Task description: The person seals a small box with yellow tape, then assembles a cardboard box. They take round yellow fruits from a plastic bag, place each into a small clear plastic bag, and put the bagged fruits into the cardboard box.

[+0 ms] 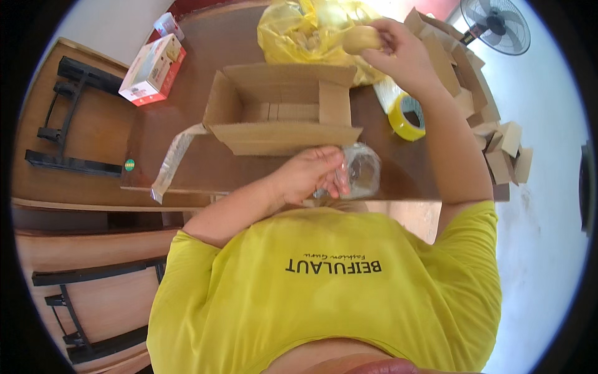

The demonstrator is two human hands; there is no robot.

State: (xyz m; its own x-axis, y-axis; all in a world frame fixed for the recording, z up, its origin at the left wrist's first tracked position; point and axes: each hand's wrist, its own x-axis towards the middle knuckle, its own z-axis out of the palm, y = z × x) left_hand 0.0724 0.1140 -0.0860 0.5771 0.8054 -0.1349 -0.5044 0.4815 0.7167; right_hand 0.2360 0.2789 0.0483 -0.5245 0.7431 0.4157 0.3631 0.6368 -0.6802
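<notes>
An open cardboard box (pixel 280 138) lies before me on the brown table, its flaps raised. From its left corner a strip of clear tape (pixel 175 154) hangs down past the table edge. My left hand (pixel 310 175), just in front of the box, holds a clear, crumpled plastic bag or wrapper (pixel 366 173). Over the yellow plastic bag (pixel 282 28) behind the box, my right hand (pixel 397 51) grips a rounded, pale yellow-brown item (pixel 362 40), blurred. More brownish pieces show inside the yellow bag.
A yellow tape roll (pixel 406 117) lies right of the box on the table (pixel 201 56). Several cardboard boxes (pixel 472 79) stand at the right. A red and white carton (pixel 154 70) and a small white container (pixel 169 26) are at the back left. A fan (pixel 495 23) stands beyond the right side.
</notes>
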